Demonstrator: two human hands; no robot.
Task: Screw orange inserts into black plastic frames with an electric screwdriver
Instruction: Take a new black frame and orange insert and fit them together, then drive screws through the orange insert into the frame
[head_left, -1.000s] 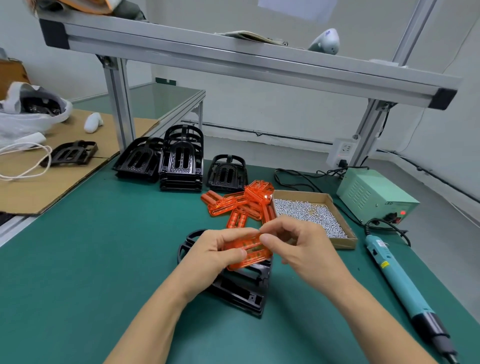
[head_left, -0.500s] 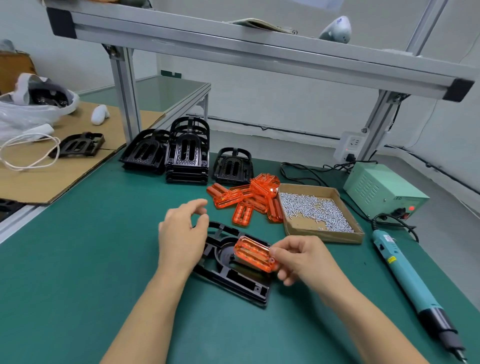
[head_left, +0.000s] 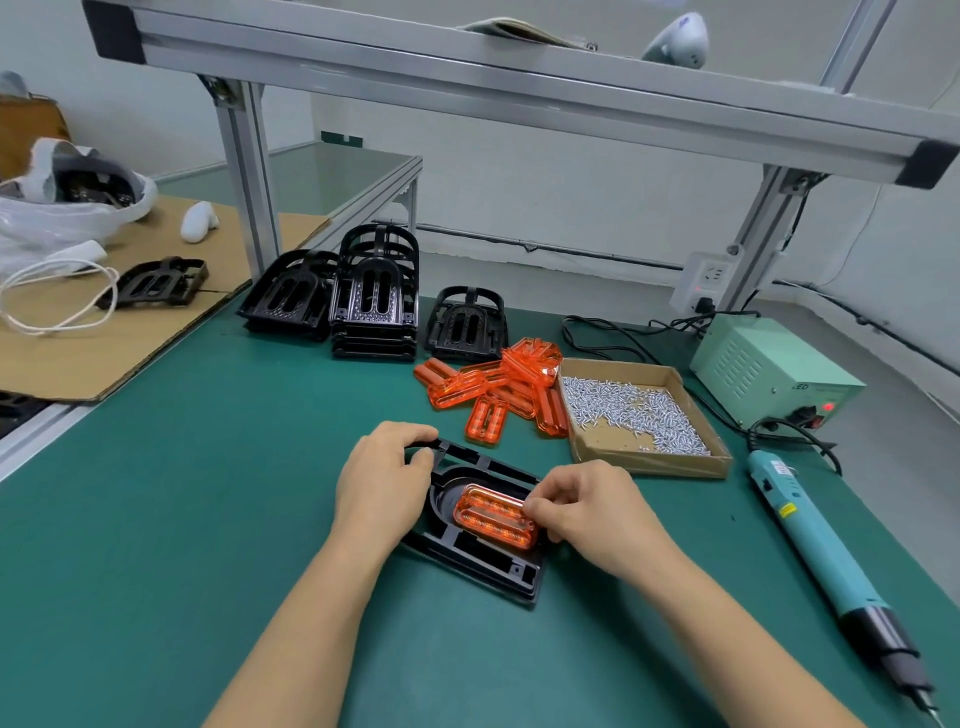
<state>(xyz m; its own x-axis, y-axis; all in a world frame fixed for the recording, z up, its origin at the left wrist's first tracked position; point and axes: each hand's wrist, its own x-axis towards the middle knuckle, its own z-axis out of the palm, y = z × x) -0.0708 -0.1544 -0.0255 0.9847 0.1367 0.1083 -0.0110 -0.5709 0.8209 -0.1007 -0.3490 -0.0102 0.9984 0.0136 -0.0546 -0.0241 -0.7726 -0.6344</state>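
Two hands meet: right hand (head_left: 589, 512) pinches orange insert (head_left: 493, 517), left hand (head_left: 382, 480) grips black frame (head_left: 483, 564)

Wall: plain white (head_left: 571, 171), at twelve o'clock.
Bench: green matted worktop (head_left: 156, 519).
Frame: grey aluminium overhead rail (head_left: 467, 88), spanning ten to two o'clock.
Socket: white wall outlet (head_left: 709, 280), at one o'clock.

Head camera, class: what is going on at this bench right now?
A person is fitting an orange insert into a black plastic frame lying on the green bench mat. The left hand grips the frame's far edge; the right hand pinches the insert's right end. The electric screwdriver lies untouched at the right, beside a cardboard box of screws. More inserts and stacked frames wait behind.
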